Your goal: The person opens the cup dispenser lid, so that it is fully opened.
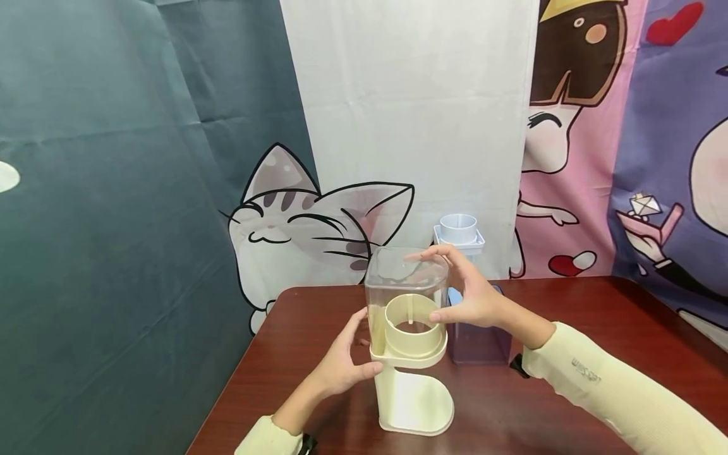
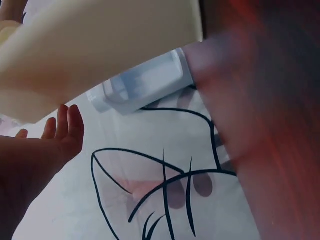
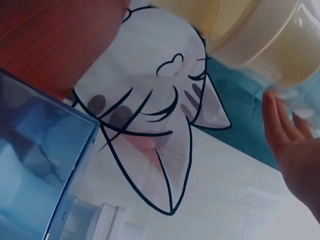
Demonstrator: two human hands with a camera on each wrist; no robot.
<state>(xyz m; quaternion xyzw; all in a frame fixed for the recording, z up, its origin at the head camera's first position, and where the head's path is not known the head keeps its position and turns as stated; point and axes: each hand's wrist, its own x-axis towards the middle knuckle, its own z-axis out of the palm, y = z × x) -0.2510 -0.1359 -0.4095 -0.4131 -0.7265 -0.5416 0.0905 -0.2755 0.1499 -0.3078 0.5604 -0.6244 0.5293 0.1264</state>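
We had the stand [image 1: 419, 407] upright at the table [image 1: 318, 309], the clear case [image 1: 400, 278] on its shelf and the ring [image 1: 412, 344] low within the case's outline; our left hand [image 1: 344, 364] gripped the stand's left side, thumb in front; our right hand [image 1: 471, 298] held the case's right side, fingers near the top, thumb down by the ring; we thought it best to let the left steady the stand while the right held the case level with a light squeeze, as smooth walls could slip; whether the base sat flat we could not tell, the left wrist view being blurred; the blue box [image 1: 482, 346] stood just behind our right hand, so a wide swing that way risked a knock; the blue ring [image 1: 458, 229] rose beyond, before a printed cloth [image 1: 409, 126].
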